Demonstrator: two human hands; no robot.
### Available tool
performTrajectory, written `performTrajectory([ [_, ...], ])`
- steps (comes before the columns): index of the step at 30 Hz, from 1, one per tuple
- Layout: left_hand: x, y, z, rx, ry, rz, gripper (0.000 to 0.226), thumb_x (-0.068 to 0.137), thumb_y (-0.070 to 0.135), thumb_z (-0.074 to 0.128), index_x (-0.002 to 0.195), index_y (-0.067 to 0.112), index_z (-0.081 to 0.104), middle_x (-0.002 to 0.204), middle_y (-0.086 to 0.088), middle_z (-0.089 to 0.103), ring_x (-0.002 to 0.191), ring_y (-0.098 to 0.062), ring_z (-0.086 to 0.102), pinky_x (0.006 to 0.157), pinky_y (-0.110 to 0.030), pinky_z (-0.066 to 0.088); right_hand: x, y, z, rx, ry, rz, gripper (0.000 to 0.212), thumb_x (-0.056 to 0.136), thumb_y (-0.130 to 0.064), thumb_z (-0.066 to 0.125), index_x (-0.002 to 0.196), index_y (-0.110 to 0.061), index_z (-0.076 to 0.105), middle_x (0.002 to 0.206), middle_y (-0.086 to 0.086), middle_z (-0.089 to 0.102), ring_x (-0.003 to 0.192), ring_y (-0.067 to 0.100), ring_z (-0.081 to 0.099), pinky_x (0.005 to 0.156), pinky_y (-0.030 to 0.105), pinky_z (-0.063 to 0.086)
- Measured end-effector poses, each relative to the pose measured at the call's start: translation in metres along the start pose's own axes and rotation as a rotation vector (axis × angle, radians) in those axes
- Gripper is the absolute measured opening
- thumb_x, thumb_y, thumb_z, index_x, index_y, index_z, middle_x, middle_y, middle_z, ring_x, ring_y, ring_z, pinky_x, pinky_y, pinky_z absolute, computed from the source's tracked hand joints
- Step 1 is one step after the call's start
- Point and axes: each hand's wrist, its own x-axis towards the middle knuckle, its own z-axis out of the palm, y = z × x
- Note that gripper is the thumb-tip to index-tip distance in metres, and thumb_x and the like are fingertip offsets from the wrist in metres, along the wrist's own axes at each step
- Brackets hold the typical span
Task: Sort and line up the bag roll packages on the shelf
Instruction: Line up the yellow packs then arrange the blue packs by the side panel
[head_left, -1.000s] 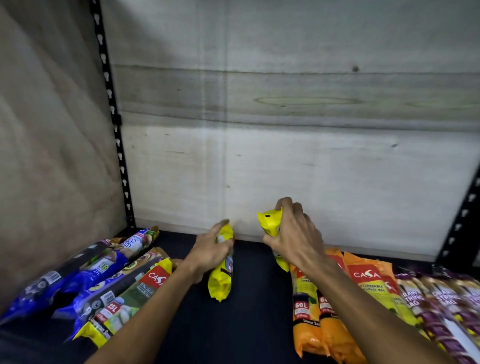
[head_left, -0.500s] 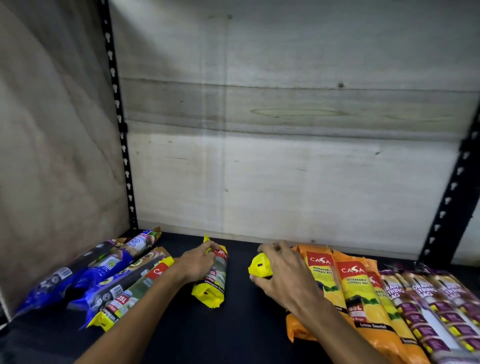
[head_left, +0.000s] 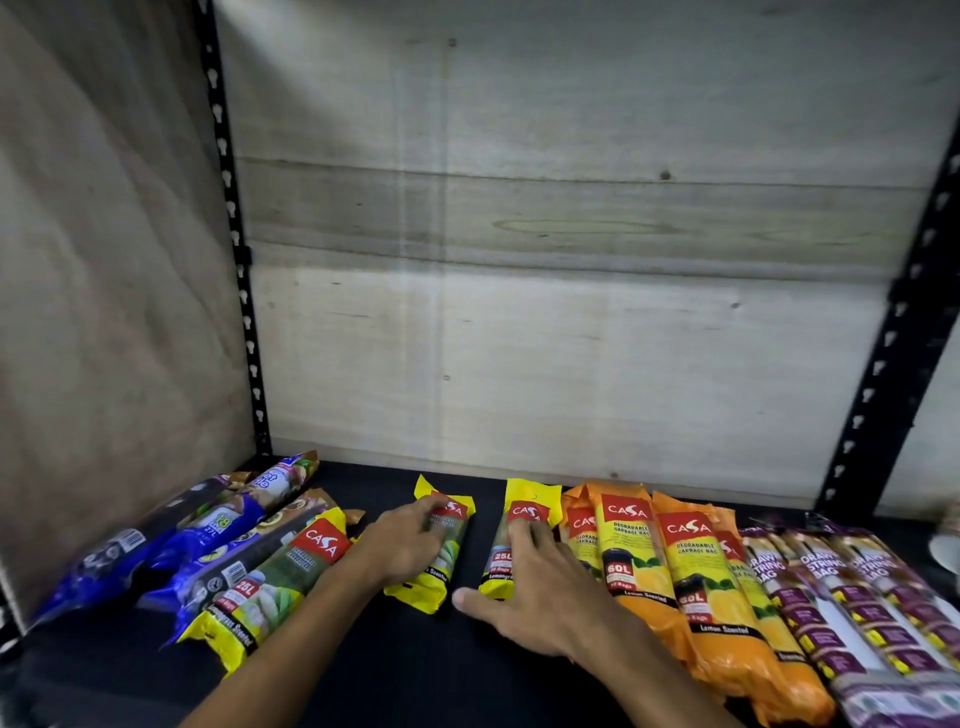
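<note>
I have 2 yellow 25L packages flat on the black shelf (head_left: 363, 670), lying roughly parallel in the middle gap with a strip of bare shelf between them. My left hand (head_left: 402, 545) lies on the left yellow package (head_left: 441, 566), fingers spread over its upper half and pressing rather than wrapped round it. My right hand (head_left: 540, 592) rests on the right yellow package (head_left: 511, 540), fingers straight along its length, thumb out to the side, nothing pinched. That package sits just beside the orange 60L packages (head_left: 670, 571), which run on into the purple drawstring packages (head_left: 841, 597) at the right. At the left, a third yellow 25L package (head_left: 270, 587) lies tilted against the blue packages (head_left: 208, 530), which are piled at an angle. I judge this to be the lining-up step for the yellow group. Next I would slide the left one toward its twin, square both ends, then bring over the tilted third.
</note>
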Motion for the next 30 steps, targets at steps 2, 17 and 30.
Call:
performTrajectory([
  [2, -0.002, -0.002, 0.006, -0.017, 0.016, 0.004, 0.046, 0.1, 0.039, 0.041, 0.146, 0.039, 0.036, 0.142, -0.007, 0.052, 0.124, -0.025, 0.053, 0.103, -0.035, 0.043, 0.001, -0.001, -0.002, -0.015, -0.004, -0.012, 0.085, 0.085, -0.069, 0.052, 0.152, -0.025, 0.022, 0.16, 0.006, 0.018, 0.145, 0.032, 0.026, 0.11, 0.046, 0.036],
  [17, 0.0, 0.022, 0.042, -0.099, -0.009, 0.078, 0.049, 0.098, 0.044, 0.033, 0.146, 0.035, 0.033, 0.129, -0.003, 0.062, 0.114, -0.022, 0.056, 0.1, -0.04, 0.046, -0.007, -0.003, -0.02, -0.133, -0.07, 0.03, 0.061, 0.085, -0.046, 0.066, 0.136, -0.016, 0.051, 0.135, 0.008, 0.046, 0.123, 0.028, 0.047, 0.095, 0.037, 0.047],
  [30, -0.016, 0.029, 0.035, 0.01, -0.048, 0.067, 0.054, 0.096, 0.056, 0.032, 0.148, 0.041, 0.03, 0.14, -0.001, 0.056, 0.127, -0.026, 0.05, 0.106, -0.045, 0.041, -0.012, -0.008, -0.032, -0.208, -0.174, 0.087, 0.059, 0.088, -0.051, 0.061, 0.138, -0.022, 0.051, 0.141, 0.008, 0.042, 0.129, 0.029, 0.043, 0.1, 0.039, 0.043],
])
